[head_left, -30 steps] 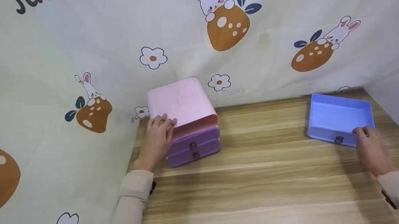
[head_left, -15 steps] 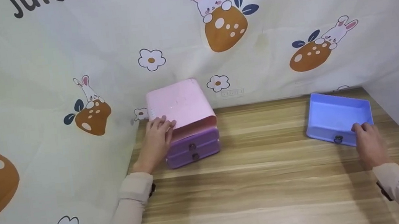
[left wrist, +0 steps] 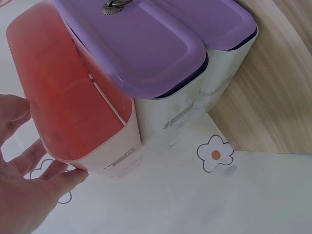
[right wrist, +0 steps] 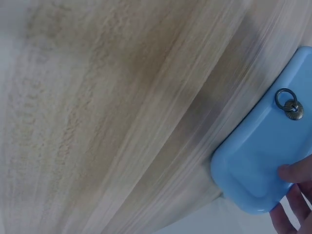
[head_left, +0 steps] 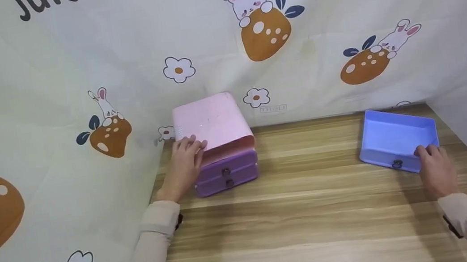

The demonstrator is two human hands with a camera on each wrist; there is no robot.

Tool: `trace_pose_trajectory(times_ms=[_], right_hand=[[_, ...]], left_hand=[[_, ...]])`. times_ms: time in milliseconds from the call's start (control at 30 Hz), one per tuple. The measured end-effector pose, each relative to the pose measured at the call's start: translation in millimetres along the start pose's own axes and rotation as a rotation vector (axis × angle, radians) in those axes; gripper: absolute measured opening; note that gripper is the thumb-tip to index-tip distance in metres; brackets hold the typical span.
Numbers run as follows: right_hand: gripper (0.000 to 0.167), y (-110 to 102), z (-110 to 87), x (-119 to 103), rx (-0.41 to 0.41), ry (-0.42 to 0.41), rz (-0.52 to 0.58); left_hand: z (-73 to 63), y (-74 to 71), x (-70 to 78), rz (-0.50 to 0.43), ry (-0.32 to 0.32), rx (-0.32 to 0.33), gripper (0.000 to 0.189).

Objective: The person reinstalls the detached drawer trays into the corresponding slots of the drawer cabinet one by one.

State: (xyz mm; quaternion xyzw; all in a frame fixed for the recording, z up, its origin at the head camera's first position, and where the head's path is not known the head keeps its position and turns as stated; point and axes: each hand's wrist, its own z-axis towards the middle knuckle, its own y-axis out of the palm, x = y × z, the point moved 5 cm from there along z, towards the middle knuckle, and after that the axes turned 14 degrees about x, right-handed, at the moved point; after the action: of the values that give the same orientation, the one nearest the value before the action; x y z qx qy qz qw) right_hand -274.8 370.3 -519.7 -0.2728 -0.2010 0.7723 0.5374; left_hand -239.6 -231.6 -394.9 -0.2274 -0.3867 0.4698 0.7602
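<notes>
A pink cabinet (head_left: 209, 120) with an open top slot stands at the back left, two purple drawers (head_left: 227, 177) shut below the slot. My left hand (head_left: 183, 162) rests on its upper left front edge, fingers over the top. In the left wrist view the slot (left wrist: 73, 92) looks hollow and reddish, with fingertips (left wrist: 73, 179) right at its outer corner. On the far right a blue drawer (head_left: 398, 132) lies with its open side up. My right hand (head_left: 437, 169) pinches its front right corner, thumb (right wrist: 295, 170) on the front face beside the ring pull (right wrist: 292, 107).
Wood-grain table (head_left: 316, 210) spreads between the cabinet and the blue drawer. Pale fabric (head_left: 311, 71) printed with rabbits, strawberries and flowers walls the table in at the back and both sides, close behind the cabinet.
My right hand has shifted slightly at the blue drawer's corner. The left hand, the cabinet and the drawer keep their places; the head view sways a little.
</notes>
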Motion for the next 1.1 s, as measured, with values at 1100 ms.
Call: trace_pose_trajectory(times_ms=[1100], right_hand=[[0.009, -97.7, 4.9, -203.7, 0.065, -0.395, 0.259]], left_hand=[[0.9, -0.7, -0.9, 0.012, -0.01, -0.025, 0.019]])
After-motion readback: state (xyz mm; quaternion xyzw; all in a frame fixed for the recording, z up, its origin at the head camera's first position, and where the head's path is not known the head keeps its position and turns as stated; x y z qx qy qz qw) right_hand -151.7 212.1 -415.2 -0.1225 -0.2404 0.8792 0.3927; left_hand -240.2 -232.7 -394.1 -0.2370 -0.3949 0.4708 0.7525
